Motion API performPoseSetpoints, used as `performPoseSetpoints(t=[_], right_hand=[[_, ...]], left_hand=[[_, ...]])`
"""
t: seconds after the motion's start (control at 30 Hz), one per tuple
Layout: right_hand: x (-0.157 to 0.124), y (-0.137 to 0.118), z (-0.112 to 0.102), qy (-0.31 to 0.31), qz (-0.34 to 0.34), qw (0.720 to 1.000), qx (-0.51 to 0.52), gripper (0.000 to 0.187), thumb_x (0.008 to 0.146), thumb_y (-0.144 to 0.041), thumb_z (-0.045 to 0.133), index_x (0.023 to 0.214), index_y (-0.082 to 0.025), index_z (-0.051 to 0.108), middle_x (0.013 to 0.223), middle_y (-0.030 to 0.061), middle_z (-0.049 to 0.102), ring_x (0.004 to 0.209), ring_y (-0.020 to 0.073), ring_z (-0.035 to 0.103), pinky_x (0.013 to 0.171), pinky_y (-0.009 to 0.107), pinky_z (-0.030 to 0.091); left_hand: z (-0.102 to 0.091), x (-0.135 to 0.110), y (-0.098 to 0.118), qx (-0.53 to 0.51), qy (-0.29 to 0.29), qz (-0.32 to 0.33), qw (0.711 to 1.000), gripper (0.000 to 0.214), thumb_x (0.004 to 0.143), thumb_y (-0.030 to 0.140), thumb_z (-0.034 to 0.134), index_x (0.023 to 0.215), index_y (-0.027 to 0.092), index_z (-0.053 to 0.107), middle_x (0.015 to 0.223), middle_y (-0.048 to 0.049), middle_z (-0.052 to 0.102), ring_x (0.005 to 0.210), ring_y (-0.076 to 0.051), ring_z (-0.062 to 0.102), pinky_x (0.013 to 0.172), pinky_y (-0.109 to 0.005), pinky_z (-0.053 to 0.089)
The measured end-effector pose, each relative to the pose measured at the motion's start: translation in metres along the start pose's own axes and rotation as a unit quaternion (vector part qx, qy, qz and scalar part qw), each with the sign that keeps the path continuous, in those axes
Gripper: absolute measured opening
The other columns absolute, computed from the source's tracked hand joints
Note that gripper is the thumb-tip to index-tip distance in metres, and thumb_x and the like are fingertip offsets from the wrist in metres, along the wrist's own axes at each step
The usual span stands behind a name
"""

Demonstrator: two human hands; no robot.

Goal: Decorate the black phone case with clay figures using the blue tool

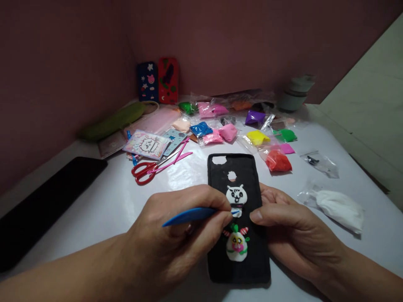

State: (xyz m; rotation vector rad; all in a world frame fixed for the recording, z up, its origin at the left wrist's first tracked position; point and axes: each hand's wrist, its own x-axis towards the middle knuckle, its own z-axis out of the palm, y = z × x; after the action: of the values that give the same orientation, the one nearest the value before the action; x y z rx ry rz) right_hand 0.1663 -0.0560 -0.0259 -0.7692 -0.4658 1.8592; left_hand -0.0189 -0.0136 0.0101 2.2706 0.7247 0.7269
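My left hand pinches a blue clay modelling tool, its tip on the body of a white clay cat-like figure. That figure sits on a black phone case. Below it on the case is a second clay figure, white and rounded, with a pink and yellow face, green trim and red-striped horns. My right hand grips the case by its right edge, thumb on the front, the other fingers partly hidden behind. Near the case's top, a camera cutout and a round hole show the white table.
Red-handled scissors and pink plastic tools lie left of the case, near cartoon cards. Bags of coloured clay spread behind, including red. White clay lies right; a black slab left. Two decorated cases lean on the wall.
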Motion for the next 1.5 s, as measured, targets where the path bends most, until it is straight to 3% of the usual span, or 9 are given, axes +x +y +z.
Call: performPoseSetpoints(t=[0.23,0.43,0.87,1.17,1.5], right_hand=[[-0.0016,0.0001,0.0001,-0.002,0.005,1.000,-0.015,0.031,0.060,-0.004,0.061,0.089,-0.015,0.068,0.079,0.0057,0.070,0.071,0.0181,0.063,0.071,0.030,0.049],[-0.0005,-0.0013,0.0002,0.007,0.000,1.000,-0.013,0.034,0.060,-0.002,0.060,0.090,-0.014,0.069,0.081,0.0052,0.069,0.071,0.0166,0.062,0.070,0.029,0.049],[-0.0006,-0.0001,-0.0017,-0.001,0.007,1.000,-0.015,0.032,0.060,-0.003,0.061,0.089,-0.014,0.068,0.079,0.0059,0.070,0.069,0.0167,0.062,0.070,0.029,0.049],[-0.0013,0.0000,-0.0007,-0.001,0.001,1.000,-0.006,0.035,0.061,-0.002,0.060,0.093,-0.014,0.069,0.084,0.0057,0.069,0.072,0.0165,0.062,0.074,0.030,0.049],[-0.0011,-0.0001,-0.0016,0.009,0.007,1.000,-0.017,0.037,0.060,-0.004,0.062,0.095,-0.014,0.069,0.086,0.0064,0.070,0.075,0.0184,0.063,0.073,0.030,0.049]], left_hand=[[0.0039,-0.0026,-0.0029,-0.017,0.013,0.002,1.000,0.011,0.085,0.009,0.055,0.085,0.015,0.064,0.069,0.0031,0.063,0.056,-0.005,0.055,0.053,-0.011,0.044],[0.0011,-0.0015,-0.0011,0.004,-0.006,-0.008,1.000,0.011,0.085,0.010,0.055,0.085,0.016,0.064,0.068,0.0037,0.064,0.056,-0.005,0.057,0.054,-0.011,0.044],[0.0046,-0.0034,-0.0059,0.002,0.017,0.001,1.000,0.010,0.087,0.012,0.056,0.089,0.018,0.063,0.072,0.0042,0.064,0.058,-0.005,0.055,0.055,-0.012,0.043],[-0.0004,-0.0069,-0.0032,0.013,-0.004,-0.010,1.000,0.010,0.087,0.014,0.055,0.089,0.021,0.063,0.069,0.0062,0.063,0.054,-0.003,0.054,0.048,-0.009,0.040],[-0.0015,-0.0066,-0.0046,0.027,-0.007,-0.007,1.000,0.010,0.088,0.015,0.054,0.090,0.021,0.062,0.070,0.0057,0.063,0.055,-0.004,0.054,0.052,-0.010,0.042]])
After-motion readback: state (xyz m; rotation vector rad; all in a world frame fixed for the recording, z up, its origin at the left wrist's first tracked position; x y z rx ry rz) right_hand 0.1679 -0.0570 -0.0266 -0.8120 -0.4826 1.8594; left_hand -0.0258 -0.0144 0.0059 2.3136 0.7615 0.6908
